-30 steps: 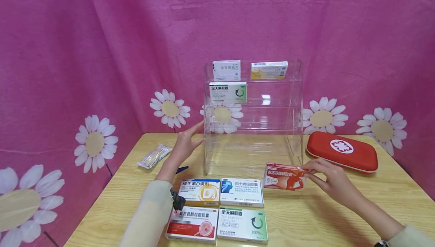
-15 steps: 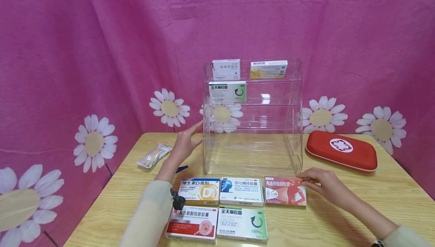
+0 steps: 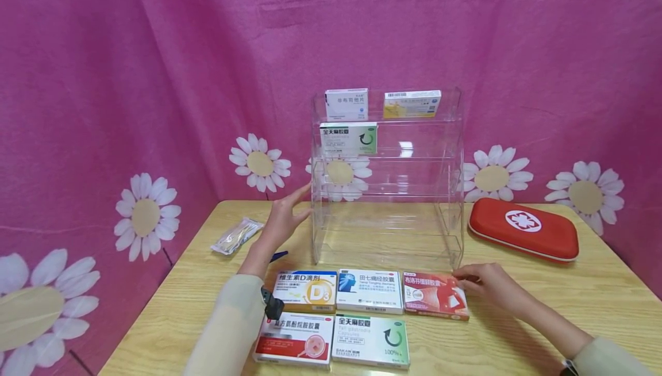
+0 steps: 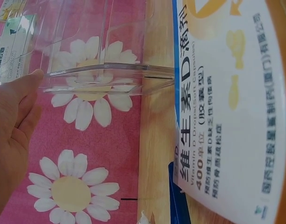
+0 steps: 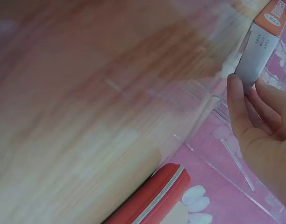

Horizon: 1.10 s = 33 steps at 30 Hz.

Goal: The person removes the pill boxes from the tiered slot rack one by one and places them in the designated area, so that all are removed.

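In the head view my right hand (image 3: 488,284) has its fingertips at the upper right corner of a red medicine box (image 3: 435,296). The right wrist view shows its thumb and fingers pinching the narrow end of that box (image 5: 259,53). This box lies on the table at the right end of a row, beside a white and blue medicine box (image 3: 369,291). My left hand (image 3: 281,218) touches the left side of a clear acrylic display rack (image 3: 383,212) with extended fingers. A vitamin D box (image 3: 304,292) lies below that wrist and looms large in the left wrist view.
A red and white box (image 3: 293,340) and a green and white box (image 3: 370,341) form the front row. Several boxes, one a white box (image 3: 346,104), stand on the rack's upper tiers. A red zip case (image 3: 522,229) lies right, a cotton swab packet (image 3: 237,236) left.
The red box, held tilted in front of the rack, has come down flat onto the table beside the white and blue box. My right hand moved down with it; the left hand stayed.
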Available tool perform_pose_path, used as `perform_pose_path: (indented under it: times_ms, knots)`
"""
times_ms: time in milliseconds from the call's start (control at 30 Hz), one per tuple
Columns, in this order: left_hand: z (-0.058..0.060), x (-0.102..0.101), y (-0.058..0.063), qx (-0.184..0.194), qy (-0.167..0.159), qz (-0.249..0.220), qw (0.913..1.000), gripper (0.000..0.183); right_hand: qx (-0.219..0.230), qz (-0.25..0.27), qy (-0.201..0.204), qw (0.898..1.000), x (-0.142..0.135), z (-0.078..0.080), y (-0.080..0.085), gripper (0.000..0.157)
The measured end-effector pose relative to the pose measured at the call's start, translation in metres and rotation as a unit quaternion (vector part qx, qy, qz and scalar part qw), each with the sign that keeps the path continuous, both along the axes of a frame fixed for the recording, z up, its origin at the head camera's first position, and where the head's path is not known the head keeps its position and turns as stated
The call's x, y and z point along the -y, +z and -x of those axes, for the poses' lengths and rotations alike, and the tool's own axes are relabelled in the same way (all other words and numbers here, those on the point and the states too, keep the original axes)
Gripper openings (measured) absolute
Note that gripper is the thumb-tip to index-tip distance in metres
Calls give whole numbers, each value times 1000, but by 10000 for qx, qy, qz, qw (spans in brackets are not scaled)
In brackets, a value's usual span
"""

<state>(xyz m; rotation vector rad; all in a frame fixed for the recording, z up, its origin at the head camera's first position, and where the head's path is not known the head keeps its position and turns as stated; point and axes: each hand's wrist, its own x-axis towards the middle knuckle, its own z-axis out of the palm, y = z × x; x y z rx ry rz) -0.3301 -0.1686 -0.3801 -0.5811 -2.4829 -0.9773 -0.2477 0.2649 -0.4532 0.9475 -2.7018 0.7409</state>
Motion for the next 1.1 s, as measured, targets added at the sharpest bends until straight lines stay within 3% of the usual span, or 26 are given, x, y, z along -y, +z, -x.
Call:
perform_pose_path:
  times_ms: [300,500,700,900,1100]
  knots:
    - [1,0,1,81,29,-47,10000,61,234,-119,-228,9994,4,-1,2,15]
    - [0,1,1,82,10,-50,10000,60,-46,207,-540,9983,3,-4,8,10]
    - [1,1,0,36,-21,12,10000,60,-845,520,-693,9927,6,0,23,15]
    - [1,2,0,37,-10,8,10000,61,-2057,790,-711,9728,21,19,53,31]
    - [-1,1,0,47,-22,43,10000,60,-2305,931,-802,9653,44,48,86,26]
